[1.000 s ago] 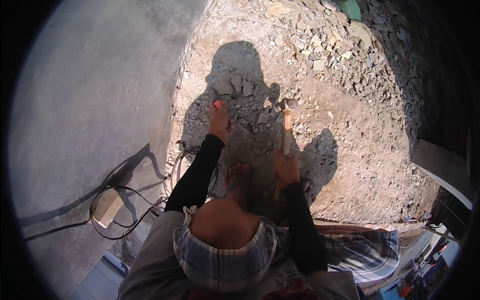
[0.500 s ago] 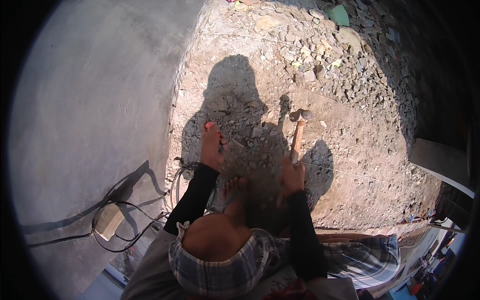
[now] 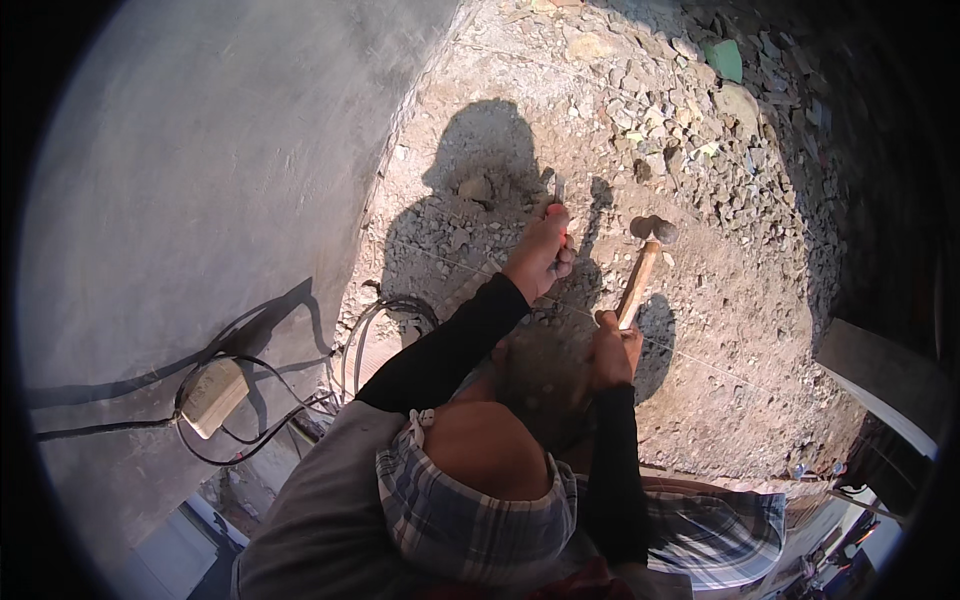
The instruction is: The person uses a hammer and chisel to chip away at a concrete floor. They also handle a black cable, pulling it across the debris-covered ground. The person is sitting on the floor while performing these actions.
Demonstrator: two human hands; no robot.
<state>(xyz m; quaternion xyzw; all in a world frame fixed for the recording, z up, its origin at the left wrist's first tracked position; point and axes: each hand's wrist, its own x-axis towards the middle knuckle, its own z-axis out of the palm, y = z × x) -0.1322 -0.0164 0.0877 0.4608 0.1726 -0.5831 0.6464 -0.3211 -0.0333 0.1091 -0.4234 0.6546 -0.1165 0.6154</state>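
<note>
My left hand (image 3: 540,254) is closed around a red-handled tool (image 3: 556,211), with a narrow metal end showing beyond the fingers; it looks like a chisel, though most of it is hidden. To the right, my right hand (image 3: 614,352) grips the wooden handle of a hammer (image 3: 638,283). Its rounded metal head points away from me, above the rough ground. The two tools are apart. Beneath both hands lies broken, stony ground (image 3: 740,330), partly in my shadow.
A smooth grey slab or wall (image 3: 210,170) fills the left side. Near it, a black cable (image 3: 262,457) loops around a wooden block (image 3: 213,396). Loose rubble (image 3: 700,150) is heaped at the far right, with a green piece (image 3: 724,61). A thin string (image 3: 700,360) crosses the ground.
My left hand has moved right and farther out with the red-handled tool, whose metal end now points away from me. The right hand and hammer have shifted slightly right; the whole view has shifted somewhat.
</note>
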